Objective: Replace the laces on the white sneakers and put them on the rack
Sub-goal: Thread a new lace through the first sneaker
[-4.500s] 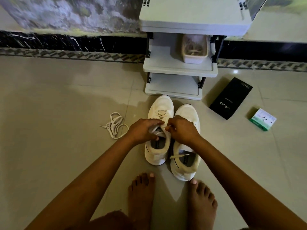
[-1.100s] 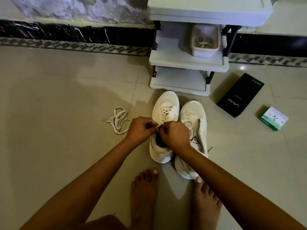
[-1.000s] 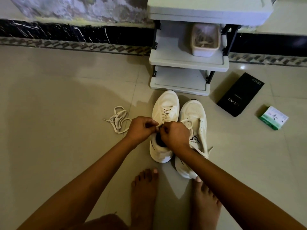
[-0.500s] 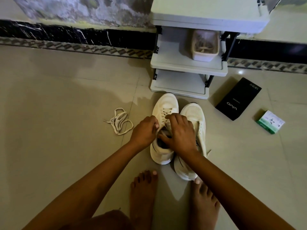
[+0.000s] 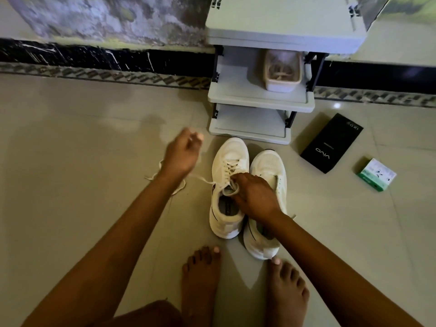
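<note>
Lacing step: right hand (image 5: pixel 256 197) pinches lace at left sneaker (image 5: pixel 227 185) tongue; left hand (image 5: pixel 182 153), blurred, fingers curled round lace end (image 5: pixel 200 180). Next: snug & tie, then 2nd sneaker (image 5: pixel 266 204).

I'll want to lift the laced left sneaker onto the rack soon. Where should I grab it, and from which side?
Probably the heel collar of the left sneaker, from above on your near side. The heel points toward you and its mouth is open, so fingers can hook inside with the thumb behind. The right hand holds the lace at the tongue, and the right sneaker hugs its other flank.
</note>
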`<state>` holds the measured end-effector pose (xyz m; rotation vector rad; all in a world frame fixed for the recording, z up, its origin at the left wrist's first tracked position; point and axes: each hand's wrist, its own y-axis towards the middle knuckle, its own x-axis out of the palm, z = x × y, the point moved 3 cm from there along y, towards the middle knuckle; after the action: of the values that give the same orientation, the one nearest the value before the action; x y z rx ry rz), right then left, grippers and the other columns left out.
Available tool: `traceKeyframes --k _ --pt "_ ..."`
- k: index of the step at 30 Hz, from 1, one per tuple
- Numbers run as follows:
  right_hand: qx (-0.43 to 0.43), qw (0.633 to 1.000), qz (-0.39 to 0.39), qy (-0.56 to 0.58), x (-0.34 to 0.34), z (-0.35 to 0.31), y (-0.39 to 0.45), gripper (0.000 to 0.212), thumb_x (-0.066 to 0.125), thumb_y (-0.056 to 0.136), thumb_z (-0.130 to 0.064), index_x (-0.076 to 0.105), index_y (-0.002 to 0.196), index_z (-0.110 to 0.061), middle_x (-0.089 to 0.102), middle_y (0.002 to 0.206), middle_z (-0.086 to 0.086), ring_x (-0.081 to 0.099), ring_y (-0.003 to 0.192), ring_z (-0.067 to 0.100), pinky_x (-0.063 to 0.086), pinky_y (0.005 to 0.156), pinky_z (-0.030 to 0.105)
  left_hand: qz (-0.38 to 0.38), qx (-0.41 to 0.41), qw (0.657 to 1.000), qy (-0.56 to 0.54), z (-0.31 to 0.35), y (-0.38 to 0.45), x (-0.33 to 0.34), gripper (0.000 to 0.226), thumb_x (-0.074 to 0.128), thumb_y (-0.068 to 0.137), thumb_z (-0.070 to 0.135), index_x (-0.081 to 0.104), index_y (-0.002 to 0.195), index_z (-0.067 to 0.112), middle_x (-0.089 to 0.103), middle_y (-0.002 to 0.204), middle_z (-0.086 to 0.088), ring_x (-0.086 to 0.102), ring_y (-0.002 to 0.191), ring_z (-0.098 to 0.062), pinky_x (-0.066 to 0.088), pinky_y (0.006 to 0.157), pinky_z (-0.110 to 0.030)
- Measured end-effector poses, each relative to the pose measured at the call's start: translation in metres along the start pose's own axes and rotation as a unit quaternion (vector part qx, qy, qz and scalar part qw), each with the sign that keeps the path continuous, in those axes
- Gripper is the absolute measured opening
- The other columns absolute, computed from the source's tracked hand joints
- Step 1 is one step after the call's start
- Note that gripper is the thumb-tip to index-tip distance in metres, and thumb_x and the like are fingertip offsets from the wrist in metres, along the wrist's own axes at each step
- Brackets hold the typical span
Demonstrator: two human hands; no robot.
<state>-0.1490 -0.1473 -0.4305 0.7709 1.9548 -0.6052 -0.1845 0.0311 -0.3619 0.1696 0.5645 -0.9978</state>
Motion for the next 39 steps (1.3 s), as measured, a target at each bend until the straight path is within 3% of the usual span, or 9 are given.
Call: traceKeyframes --k 2,5,8,12,17,25,30,35,39 --pt "0.010 1.000 -0.011 0.023 0.000 0.002 0.000 0.039 0.053 0.092 -0.037 0.052 0.124 -0.016 0.059 0.121 0.006 0.056 0.104 0.027 0.043 0.086 0.033 -0.116 -0.011 0.972 0.206 -0.031 -0.018 0.029 0.024 0.045 0.098 0.033 0.056 0.098 0.012 0.061 0.091 -0.006 0.057 0.083 -0.022 0.046 0.074 -0.033" --pt "0.017 0.999 -0.019 0.024 0.001 0.005 0.000 0.039 0.054 0.092 -0.035 0.051 0.125 -0.015 0.057 0.122 0.006 0.057 0.102 0.027 0.043 0.082 0.033 -0.208 0.028 0.950 0.232 -0.045 -0.032 0.049 0.027 0.050 0.096 0.028 0.057 0.079 0.008 0.061 0.080 -0.012 0.053 0.073 -0.021 0.037 0.066 -0.028" --pt "0.021 0.999 -0.022 0.019 0.001 0.004 -0.002 0.038 0.054 0.092 -0.034 0.050 0.126 -0.016 0.057 0.123 0.005 0.056 0.103 0.027 0.044 0.082 0.032 -0.218 -0.028 0.975 0.019 -0.029 -0.025 0.037 0.027 0.050 0.096 0.022 0.060 0.074 0.011 0.055 0.060 0.007 0.046 0.055 -0.005 0.041 0.054 -0.017" --pt "0.026 1.000 -0.004 0.012 -0.002 0.005 -0.003 0.039 0.050 0.094 -0.037 0.048 0.126 -0.015 0.057 0.122 0.006 0.057 0.101 0.027 0.047 0.082 0.034 -0.208 -0.091 0.935 -0.274 -0.021 -0.012 0.011 0.027 0.044 0.098 0.021 0.055 0.075 0.012 0.049 0.053 0.011 0.043 0.047 -0.002 0.039 0.048 -0.015" --pt "0.029 0.999 -0.044 -0.005 0.001 0.001 -0.001 0.041 0.052 0.092 -0.043 0.047 0.121 -0.013 0.055 0.120 0.006 0.058 0.099 0.026 0.049 0.079 0.038 -0.123 -0.059 0.987 0.080 -0.043 -0.010 0.012 0.011 0.055 0.093 0.025 0.060 0.099 0.016 0.051 0.071 0.002 0.047 0.065 -0.014 0.038 0.059 -0.024" --pt "0.088 0.991 -0.039 0.089 -0.008 0.008 0.005 0.017 0.062 0.088 -0.025 0.062 0.095 -0.009 0.062 0.103 0.008 0.058 0.091 0.024 0.045 0.074 0.031 -0.154 0.108 0.933 0.307 -0.034 -0.020 0.051 0.033 0.062 0.086 0.039 0.062 0.118 0.029 0.067 0.108 -0.004 0.061 0.098 -0.024 0.047 0.077 -0.032" --pt "0.173 0.962 -0.082 0.195 -0.012 0.014 0.010 0.026 0.056 0.092 -0.017 0.062 0.114 -0.004 0.061 0.119 0.014 0.055 0.109 0.028 0.043 0.093 0.034 -0.147 0.093 0.928 0.329 -0.039 -0.021 0.057 0.034 0.056 0.090 0.041 0.062 0.120 0.028 0.066 0.116 -0.004 0.060 0.106 -0.024 0.048 0.083 -0.032" --pt "0.188 0.954 -0.158 0.170 -0.016 0.002 0.010 0.018 0.054 0.093 -0.018 0.062 0.099 -0.003 0.062 0.099 0.012 0.058 0.100 0.029 0.046 0.077 0.026 -0.167 0.089 0.906 0.378 -0.037 -0.022 0.062 0.038 0.051 0.093 0.038 0.058 0.122 0.015 0.061 0.117 -0.013 0.057 0.105 -0.030 0.047 0.083 -0.036" --pt "0.219 0.932 -0.237 0.165 -0.040 -0.007 0.001 0.032 0.053 0.092 -0.018 0.057 0.120 -0.001 0.057 0.120 0.015 0.054 0.104 0.025 0.042 0.090 0.030 -0.196 0.061 0.953 0.223 -0.022 -0.023 0.047 0.040 0.041 0.098 0.019 0.046 0.135 0.004 0.049 0.135 -0.017 0.047 0.122 -0.028 0.035 0.096 -0.027"
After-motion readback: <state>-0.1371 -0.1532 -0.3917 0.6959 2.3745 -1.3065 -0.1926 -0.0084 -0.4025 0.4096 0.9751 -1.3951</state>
